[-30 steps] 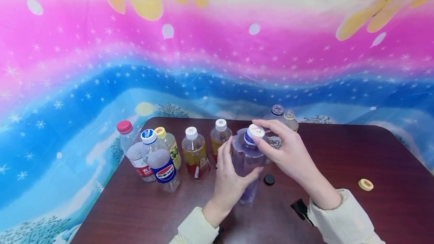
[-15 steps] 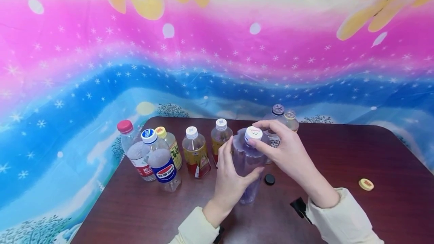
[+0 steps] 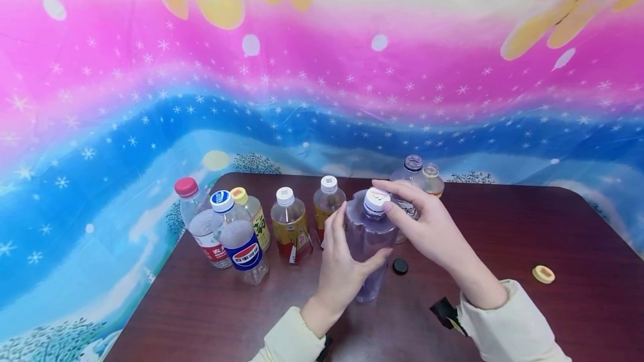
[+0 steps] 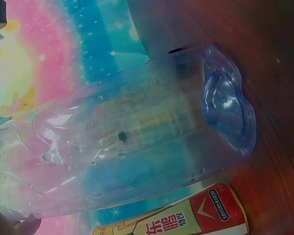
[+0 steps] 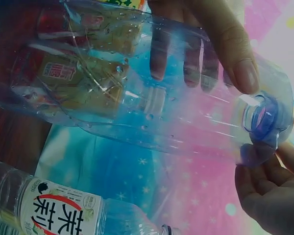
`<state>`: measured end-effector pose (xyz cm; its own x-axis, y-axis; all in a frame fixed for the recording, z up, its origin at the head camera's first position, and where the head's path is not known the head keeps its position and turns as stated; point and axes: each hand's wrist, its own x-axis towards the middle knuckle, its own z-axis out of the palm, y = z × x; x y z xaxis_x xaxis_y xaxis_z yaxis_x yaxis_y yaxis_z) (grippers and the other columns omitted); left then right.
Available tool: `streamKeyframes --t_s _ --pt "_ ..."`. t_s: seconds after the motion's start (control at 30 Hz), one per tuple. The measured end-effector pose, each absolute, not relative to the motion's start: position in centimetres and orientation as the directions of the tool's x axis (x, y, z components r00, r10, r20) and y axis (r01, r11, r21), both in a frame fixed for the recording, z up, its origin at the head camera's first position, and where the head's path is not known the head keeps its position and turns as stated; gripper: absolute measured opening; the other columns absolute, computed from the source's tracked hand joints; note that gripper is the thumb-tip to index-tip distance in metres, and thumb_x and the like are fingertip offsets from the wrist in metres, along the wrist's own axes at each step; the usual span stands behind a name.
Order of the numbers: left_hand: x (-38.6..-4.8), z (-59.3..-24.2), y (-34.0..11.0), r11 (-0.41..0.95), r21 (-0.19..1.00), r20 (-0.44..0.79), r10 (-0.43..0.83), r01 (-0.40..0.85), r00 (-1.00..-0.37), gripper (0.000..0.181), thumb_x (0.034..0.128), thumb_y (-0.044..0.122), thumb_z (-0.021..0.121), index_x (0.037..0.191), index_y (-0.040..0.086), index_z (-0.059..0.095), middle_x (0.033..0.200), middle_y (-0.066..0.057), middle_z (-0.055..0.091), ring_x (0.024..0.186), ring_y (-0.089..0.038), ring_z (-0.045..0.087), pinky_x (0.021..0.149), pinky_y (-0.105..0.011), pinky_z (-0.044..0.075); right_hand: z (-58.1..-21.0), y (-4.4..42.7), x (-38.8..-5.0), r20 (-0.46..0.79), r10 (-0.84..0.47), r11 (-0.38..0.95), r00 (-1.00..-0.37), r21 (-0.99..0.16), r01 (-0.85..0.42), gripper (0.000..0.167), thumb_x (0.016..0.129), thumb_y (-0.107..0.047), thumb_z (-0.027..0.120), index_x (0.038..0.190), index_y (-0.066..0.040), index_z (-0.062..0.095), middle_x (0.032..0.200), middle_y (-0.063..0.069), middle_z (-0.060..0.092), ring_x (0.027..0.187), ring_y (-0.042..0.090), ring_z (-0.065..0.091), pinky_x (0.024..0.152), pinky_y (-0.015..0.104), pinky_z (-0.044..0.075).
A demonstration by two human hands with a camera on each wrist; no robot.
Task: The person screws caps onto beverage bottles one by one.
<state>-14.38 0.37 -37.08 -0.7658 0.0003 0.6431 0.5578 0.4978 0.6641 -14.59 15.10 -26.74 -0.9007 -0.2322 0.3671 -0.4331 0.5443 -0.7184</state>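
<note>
Your left hand (image 3: 344,264) is holding the purple bottle (image 3: 371,239) by the body, fingers on one side, thumb on the other; your right hand (image 3: 427,222) has thumb and index at its white cap (image 3: 377,200), a narrow pinch. Bottle's roughly mid-table, near upright; can't tell if the base is touching down. Cap is sitting on the neck; can't tell how far it's threaded, or which way you're turning it. So I'd call this bottle in progress. Just right of its base on the table (image 3: 503,228) is a loose black cap (image 3: 399,266); the yellow cap (image 3: 543,274) lies well apart, toward the right edge. By the far edge, behind your right hand, two bottles have bare necks: the clear bottle (image 3: 413,164) and the smaller bottle (image 3: 431,171). Two bare necks, two loose caps: likely a match, but that's inference. Between your left hand and the far left corner, five are capped: two white-capped bottles (image 3: 290,233), the Pepsi bottle (image 3: 245,253), the yellow-capped bottle (image 3: 259,225) and the red-capped bottle (image 3: 203,233). If you're uncapping, I read two done, this one underway, five left; if capping, this one plus two left.
</note>
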Motion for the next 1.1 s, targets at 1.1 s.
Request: streamKeyframes --t_s 1.1 --pt "-14.46 -37.17 0.37 0.498 0.661 0.646 0.002 0.561 -0.763 0.098 0.0698 0.033 0.084 0.144 0.002 0.028 0.133 -0.014 0.044 0.12 -0.025 0.052 0.099 -0.044 0.049 -27.18 14.9 -14.8 0.374 -0.189 0.523 -0.908 -0.744 -0.415 0.034 0.091 -0.016 0.063 0.125 -0.015 0.062 0.128 0.006 0.06 0.121 0.019 0.05 0.096 0.049 0.044"
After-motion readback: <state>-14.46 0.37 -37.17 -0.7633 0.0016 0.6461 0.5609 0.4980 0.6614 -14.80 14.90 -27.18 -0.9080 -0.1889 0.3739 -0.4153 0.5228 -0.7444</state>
